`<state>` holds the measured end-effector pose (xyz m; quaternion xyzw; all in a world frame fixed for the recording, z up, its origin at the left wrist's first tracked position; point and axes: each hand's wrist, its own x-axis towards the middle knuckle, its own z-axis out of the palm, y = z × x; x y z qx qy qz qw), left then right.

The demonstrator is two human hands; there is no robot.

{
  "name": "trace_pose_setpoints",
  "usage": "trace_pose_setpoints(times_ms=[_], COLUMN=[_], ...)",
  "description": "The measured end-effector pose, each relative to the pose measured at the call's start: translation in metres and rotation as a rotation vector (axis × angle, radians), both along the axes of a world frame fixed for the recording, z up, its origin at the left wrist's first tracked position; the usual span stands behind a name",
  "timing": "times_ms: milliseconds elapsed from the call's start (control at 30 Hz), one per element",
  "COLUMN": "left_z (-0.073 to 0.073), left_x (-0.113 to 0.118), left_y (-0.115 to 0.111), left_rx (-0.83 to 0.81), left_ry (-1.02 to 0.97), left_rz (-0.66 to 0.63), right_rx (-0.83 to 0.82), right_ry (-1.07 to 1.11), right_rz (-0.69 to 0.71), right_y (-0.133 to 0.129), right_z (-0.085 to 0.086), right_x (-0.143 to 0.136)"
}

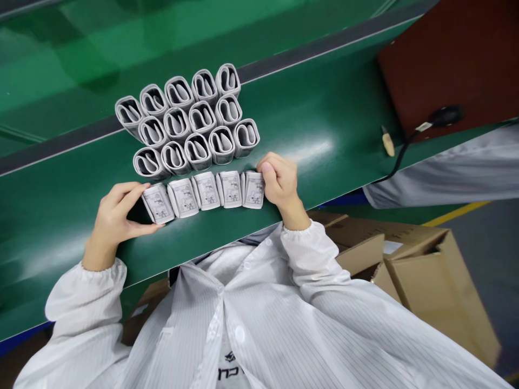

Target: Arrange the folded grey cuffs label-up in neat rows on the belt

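A front row of rolled grey cuffs with printed line drawings lies on the green table. My left hand grips the leftmost cuff, its thumb along the near edge and fingers at the far corner. At the row's other end, my right hand has its fingers curled, thumb and forefinger pinching the upper right edge of the rightmost cuff. Between them sit more cuffs, such as the middle cuff, side by side. Behind stand several rolled cuffs in three rows, their spiral ends facing up.
The green table has a dark strip along its far side. At right are a brown board, a black bulb with a tube, and a small tan-handled tool. Below the table stand open cardboard boxes. Another person's grey sleeve shows at right.
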<state>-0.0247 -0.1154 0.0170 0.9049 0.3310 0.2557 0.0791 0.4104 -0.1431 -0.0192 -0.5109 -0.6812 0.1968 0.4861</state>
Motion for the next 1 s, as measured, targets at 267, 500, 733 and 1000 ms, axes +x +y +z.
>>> trace_pose_setpoints(times_ms=[267,500,733,1000], left_z=[0.0001,0.0003,-0.0020,0.0058], left_x=[0.0003,0.0007,-0.0018,0.0067], left_y=[-0.0003,0.0000,-0.0007,0.0014], left_rx=[-0.032,0.021,-0.001,0.043], left_ry=[-0.009,-0.001,0.046,-0.016], left_rz=[0.022,-0.017,0.023,-0.029], right_rx=[0.008,-0.022,-0.021,-0.009], right_ry=[0.018,0.017,0.022,0.059], right_rz=[0.013,0.011,0.003,-0.012], right_y=[-0.0003,-0.0002,-0.0002,0.0005], right_z=[0.0008,0.0021,0.0025,0.0014], right_x=[0.0001,0.0002,-0.0004,-0.0015])
